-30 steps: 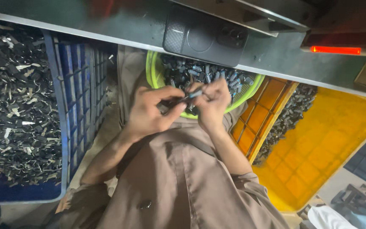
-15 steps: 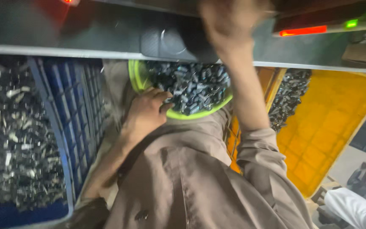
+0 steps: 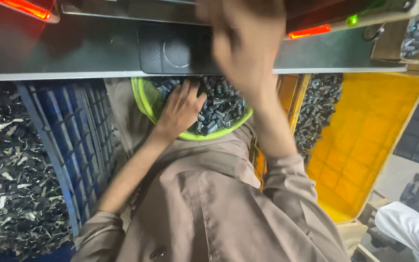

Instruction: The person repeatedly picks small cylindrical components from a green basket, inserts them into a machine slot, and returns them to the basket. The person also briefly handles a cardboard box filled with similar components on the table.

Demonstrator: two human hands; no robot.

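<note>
My left hand point(image 3: 180, 109) lies palm down in a green bowl point(image 3: 219, 135) on my lap, fingers spread over the small dark metal parts point(image 3: 221, 109) that fill it. My right hand point(image 3: 246, 43) is raised in front of the grey machine bench point(image 3: 88, 53). It is blurred with its back toward me, so anything in it is hidden. A black square pad point(image 3: 170, 48) sits on the bench just left of that hand.
A blue crate point(image 3: 73, 145) of silvery metal pieces point(image 3: 6, 170) stands at my left. At my right, a yellow crate point(image 3: 374, 136) holds dark parts point(image 3: 318, 106) along its near side. Red lights point(image 3: 311, 32) and a green light point(image 3: 351, 20) glow above. Someone's white-clad limb point(image 3: 408, 228) shows bottom right.
Both hands were together over the bowl, working a small part. My right hand has since risen to the bench, and my left hand has dropped onto the parts in the bowl.
</note>
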